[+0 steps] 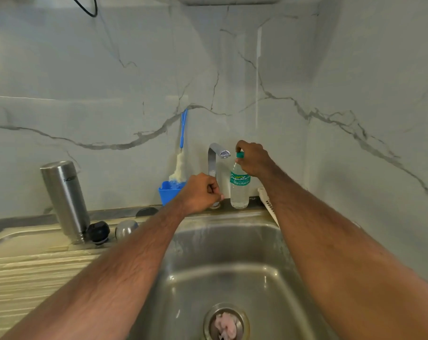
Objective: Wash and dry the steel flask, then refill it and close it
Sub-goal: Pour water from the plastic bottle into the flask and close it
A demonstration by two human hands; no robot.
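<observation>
The steel flask (65, 200) stands upside down on the drainboard at the left. Its black inner cap (99, 232) and steel cup lid (126, 228) lie beside it. My right hand (253, 159) pinches the teal cap of a clear plastic water bottle (239, 190), which stands upright on the sink ledge right of the tap. My left hand (200, 192) is curled at the lower post of the tap (214, 153), its fingers closed on the handle there, which they mostly hide. No water runs from the spout.
A blue holder (168, 192) with a blue-handled bottle brush (182, 153) sits behind the sink (232, 266) against the marble wall. A white rack edge (269, 204) leans at the right. The basin drain (226, 323) holds a pale scrap. A ribbed drainboard (36, 271) spreads left.
</observation>
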